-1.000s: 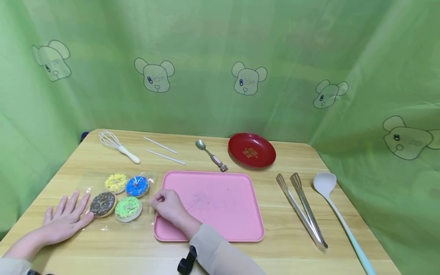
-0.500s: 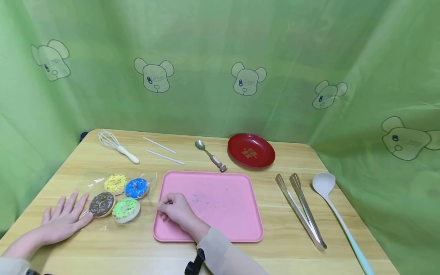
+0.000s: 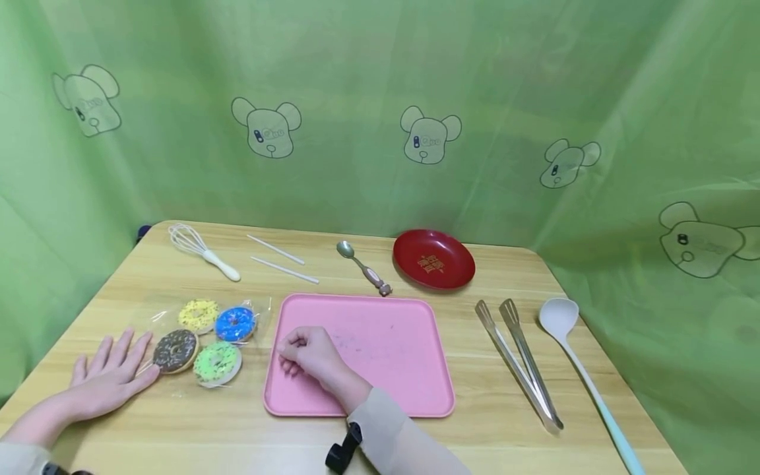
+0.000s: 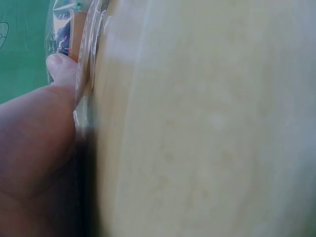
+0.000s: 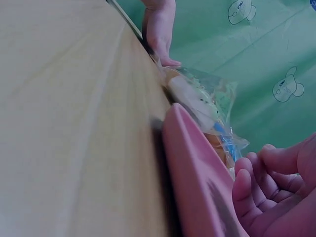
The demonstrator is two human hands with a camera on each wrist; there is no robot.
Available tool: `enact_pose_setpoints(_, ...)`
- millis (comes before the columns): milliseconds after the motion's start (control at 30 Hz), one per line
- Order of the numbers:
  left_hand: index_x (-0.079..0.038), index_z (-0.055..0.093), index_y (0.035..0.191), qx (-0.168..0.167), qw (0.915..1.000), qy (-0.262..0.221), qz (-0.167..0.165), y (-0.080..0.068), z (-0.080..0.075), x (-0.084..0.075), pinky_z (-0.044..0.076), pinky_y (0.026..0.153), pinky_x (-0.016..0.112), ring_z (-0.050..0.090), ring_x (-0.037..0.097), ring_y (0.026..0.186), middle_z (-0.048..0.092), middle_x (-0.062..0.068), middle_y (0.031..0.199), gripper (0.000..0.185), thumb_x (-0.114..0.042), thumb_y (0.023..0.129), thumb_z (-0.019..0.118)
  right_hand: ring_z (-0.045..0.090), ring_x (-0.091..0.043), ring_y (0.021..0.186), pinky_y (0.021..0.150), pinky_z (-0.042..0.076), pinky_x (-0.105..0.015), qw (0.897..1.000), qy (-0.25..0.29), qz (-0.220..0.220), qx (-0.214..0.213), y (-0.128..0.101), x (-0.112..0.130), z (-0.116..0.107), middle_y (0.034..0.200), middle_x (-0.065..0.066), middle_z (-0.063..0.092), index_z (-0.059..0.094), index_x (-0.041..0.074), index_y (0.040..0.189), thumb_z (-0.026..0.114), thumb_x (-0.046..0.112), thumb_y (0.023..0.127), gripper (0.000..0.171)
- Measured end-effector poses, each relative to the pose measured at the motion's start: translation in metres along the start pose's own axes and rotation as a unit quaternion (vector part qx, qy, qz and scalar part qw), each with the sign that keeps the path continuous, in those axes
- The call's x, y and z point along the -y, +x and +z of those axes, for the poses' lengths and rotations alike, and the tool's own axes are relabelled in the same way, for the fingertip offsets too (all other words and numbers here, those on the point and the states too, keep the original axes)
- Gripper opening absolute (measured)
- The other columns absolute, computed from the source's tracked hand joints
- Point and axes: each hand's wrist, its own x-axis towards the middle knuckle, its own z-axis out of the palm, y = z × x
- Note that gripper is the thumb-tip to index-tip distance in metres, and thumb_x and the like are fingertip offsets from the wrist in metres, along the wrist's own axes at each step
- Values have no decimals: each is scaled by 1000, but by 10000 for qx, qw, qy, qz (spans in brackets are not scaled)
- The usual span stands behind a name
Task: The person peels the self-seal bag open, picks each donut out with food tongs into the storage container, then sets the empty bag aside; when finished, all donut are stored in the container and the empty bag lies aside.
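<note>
A clear plastic bag lies at the left of the table with a yellow donut, a blue donut, a brown donut and a green donut inside. My left hand lies flat with fingers spread, its thumb on the bag's left end beside the brown donut. Over the left part of a pink tray, just right of the bag, is my right hand. Its fingers are curled with the thumb against the index finger. Nothing shows between them in the right wrist view.
Behind lie a white whisk, two white sticks, a spoon and a red plate. Metal tongs and a long-handled ladle lie right of the tray. A green curtain hangs behind the table.
My right hand has moved right from the bag's right edge to over the tray. The green donut has shifted slightly left and toward me. My left hand has hardly moved.
</note>
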Motion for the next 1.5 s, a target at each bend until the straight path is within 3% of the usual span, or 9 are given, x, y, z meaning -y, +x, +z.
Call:
enact_pose_setpoints(267,-7,-7,147,-27,10000,-17,15,0,1,1,-21,86,73,-20,57,125,-16,31,146,74,-46,98,32,57,-14,52,47,50,-25,9989,-415,221,-53,26,12,14,68,-11,64,64,5,81,70,7,81,7)
enact_pose_setpoints(500,-7,-7,147,-130,9999,8,36,-1,7,2,-20,86,73,-18,57,125,-16,29,147,73,-45,98,33,53,-13,51,48,51,-26,9974,-582,397,-134,42,16,26,68,-8,61,65,4,83,73,11,80,11)
enact_pose_setpoints(800,-5,-6,146,-55,10000,0,7,-1,4,-1,-19,86,74,-18,58,125,-16,31,146,73,-45,99,33,47,-12,46,39,41,-20,9930,-925,676,-301,51,19,35,64,-5,58,64,7,76,73,10,80,11)
enact_pose_setpoints(1167,-5,-6,147,-101,9999,25,4,-3,5,-1,-19,86,74,-18,57,125,-15,31,146,73,-45,99,33,43,-11,39,35,35,-20,9878,-1354,683,-342,57,23,41,58,-3,57,59,6,65,71,5,79,19)
enact_pose_setpoints(1500,-10,-8,147,-171,9998,54,25,-1,6,3,-22,87,72,-21,54,126,-18,27,147,73,-46,98,33,43,-11,40,38,33,-20,9850,-1556,729,-170,57,27,38,54,-3,53,45,10,50,66,5,83,40)
